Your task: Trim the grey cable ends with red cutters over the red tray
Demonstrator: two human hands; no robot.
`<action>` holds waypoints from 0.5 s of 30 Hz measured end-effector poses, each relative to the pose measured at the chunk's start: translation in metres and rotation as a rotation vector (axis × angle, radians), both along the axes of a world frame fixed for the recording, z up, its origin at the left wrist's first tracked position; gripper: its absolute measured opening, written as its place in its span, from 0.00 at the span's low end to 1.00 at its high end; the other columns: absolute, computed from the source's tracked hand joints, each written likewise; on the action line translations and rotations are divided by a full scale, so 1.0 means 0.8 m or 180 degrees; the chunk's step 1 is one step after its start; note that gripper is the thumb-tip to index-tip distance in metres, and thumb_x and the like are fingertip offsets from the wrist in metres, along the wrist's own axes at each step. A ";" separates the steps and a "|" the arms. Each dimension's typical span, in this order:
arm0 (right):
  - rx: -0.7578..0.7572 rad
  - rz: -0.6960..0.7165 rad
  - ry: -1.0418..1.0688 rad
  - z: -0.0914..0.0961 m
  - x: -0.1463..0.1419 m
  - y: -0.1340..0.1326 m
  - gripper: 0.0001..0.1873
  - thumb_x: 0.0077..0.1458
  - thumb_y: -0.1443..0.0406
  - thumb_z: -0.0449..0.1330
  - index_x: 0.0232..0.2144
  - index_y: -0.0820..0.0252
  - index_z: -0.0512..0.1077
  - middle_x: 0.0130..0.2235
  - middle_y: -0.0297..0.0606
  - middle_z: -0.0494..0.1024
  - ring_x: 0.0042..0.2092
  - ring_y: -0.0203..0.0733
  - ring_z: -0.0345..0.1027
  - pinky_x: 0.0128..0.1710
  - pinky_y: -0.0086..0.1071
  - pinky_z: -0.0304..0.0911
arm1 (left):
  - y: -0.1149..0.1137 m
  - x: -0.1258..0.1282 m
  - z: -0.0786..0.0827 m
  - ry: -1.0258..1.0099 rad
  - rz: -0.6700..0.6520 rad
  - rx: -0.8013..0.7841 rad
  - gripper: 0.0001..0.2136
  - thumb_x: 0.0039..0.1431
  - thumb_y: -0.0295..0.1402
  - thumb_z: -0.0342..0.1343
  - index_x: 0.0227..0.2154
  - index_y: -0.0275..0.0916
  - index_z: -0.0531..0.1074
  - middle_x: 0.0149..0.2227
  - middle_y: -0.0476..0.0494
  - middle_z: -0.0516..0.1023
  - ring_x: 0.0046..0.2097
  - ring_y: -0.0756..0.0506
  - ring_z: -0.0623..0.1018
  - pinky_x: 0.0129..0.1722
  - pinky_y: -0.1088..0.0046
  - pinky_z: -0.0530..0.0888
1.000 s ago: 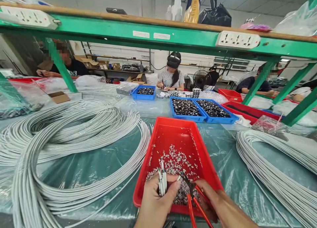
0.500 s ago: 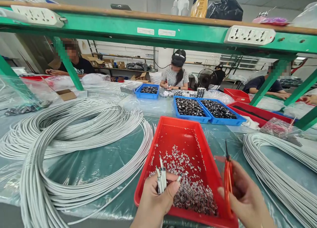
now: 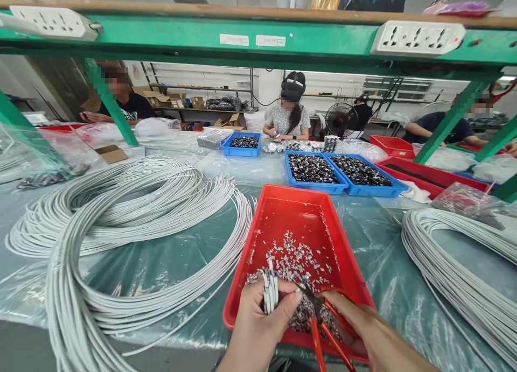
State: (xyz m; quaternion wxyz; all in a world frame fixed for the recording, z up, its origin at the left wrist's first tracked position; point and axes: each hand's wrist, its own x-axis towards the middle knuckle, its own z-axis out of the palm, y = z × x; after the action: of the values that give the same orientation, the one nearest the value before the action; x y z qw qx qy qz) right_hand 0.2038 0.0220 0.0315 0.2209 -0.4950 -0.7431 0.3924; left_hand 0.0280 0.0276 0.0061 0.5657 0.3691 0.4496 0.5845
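Observation:
Over the near end of a red tray (image 3: 297, 199), my left hand (image 3: 262, 318) is closed around a bundle of white cables (image 3: 271, 294), their stripped ends pointing up. One cable end sticks out between its thumb and forefinger. My right hand (image 3: 359, 323) grips orange-handled cutting pliers (image 3: 319, 307), with the jaws at that cable end and the handles spread. Whether the blades touch the wire I cannot tell. Small silvery scraps (image 3: 299, 259) lie in the tray beneath both hands.
Large coils of white cable (image 3: 153, 302) lie left, and another coil (image 3: 456, 243) lies right. Blue trays (image 3: 341, 189) of dark small parts stand beyond the red tray. A green shelf beam (image 3: 315, 38) with power strips crosses above. Several people sit across the table.
My right hand has swung the pliers leftward and down, from upright beside the tray to the cable end at my left fingertips. The left hand still holds the bundle. The view has shifted slightly.

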 end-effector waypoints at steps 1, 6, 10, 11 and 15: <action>0.0044 -0.0061 0.0107 0.002 -0.001 -0.002 0.36 0.35 0.69 0.64 0.52 0.57 0.67 0.47 0.48 0.76 0.45 0.57 0.72 0.41 0.39 0.70 | 0.000 0.000 0.000 0.0035 0.0018 0.0023 0.12 0.42 0.40 0.66 0.23 0.36 0.75 0.12 0.59 0.56 0.13 0.57 0.54 0.12 0.81 0.50; 0.0160 -0.0203 0.0170 0.012 -0.006 -0.005 0.33 0.34 0.71 0.64 0.48 0.53 0.70 0.42 0.42 0.79 0.41 0.52 0.74 0.38 0.36 0.70 | -0.002 -0.001 0.001 0.0259 0.0086 0.0096 0.07 0.44 0.35 0.65 0.23 0.36 0.76 0.12 0.58 0.58 0.14 0.57 0.54 0.13 0.81 0.50; -0.0006 -0.0138 -0.0095 0.016 0.000 -0.004 0.34 0.36 0.68 0.64 0.50 0.58 0.69 0.44 0.47 0.77 0.42 0.54 0.73 0.40 0.39 0.69 | -0.001 -0.007 0.001 0.0342 -0.0143 0.0103 0.06 0.46 0.34 0.63 0.23 0.36 0.76 0.15 0.57 0.61 0.15 0.57 0.56 0.13 0.81 0.52; -0.0028 -0.0106 -0.0113 0.018 0.002 -0.004 0.34 0.36 0.68 0.63 0.51 0.59 0.68 0.44 0.48 0.77 0.43 0.54 0.72 0.41 0.40 0.69 | -0.001 -0.009 0.001 0.0382 -0.0213 0.0105 0.06 0.47 0.34 0.63 0.24 0.36 0.76 0.15 0.56 0.61 0.15 0.57 0.57 0.13 0.81 0.52; -0.0055 -0.0089 -0.0111 0.021 0.003 -0.005 0.33 0.36 0.68 0.62 0.49 0.58 0.69 0.44 0.48 0.77 0.41 0.55 0.73 0.39 0.43 0.70 | -0.001 -0.010 0.001 0.0549 -0.0249 0.0213 0.03 0.48 0.31 0.62 0.23 0.37 0.77 0.18 0.54 0.66 0.18 0.56 0.60 0.18 0.80 0.59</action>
State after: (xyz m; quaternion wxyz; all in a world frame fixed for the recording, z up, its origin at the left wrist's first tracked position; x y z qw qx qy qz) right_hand 0.2058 0.0177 0.0480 0.2092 -0.5139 -0.7365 0.3870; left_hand 0.0202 0.0265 0.0067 0.5347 0.4540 0.4621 0.5427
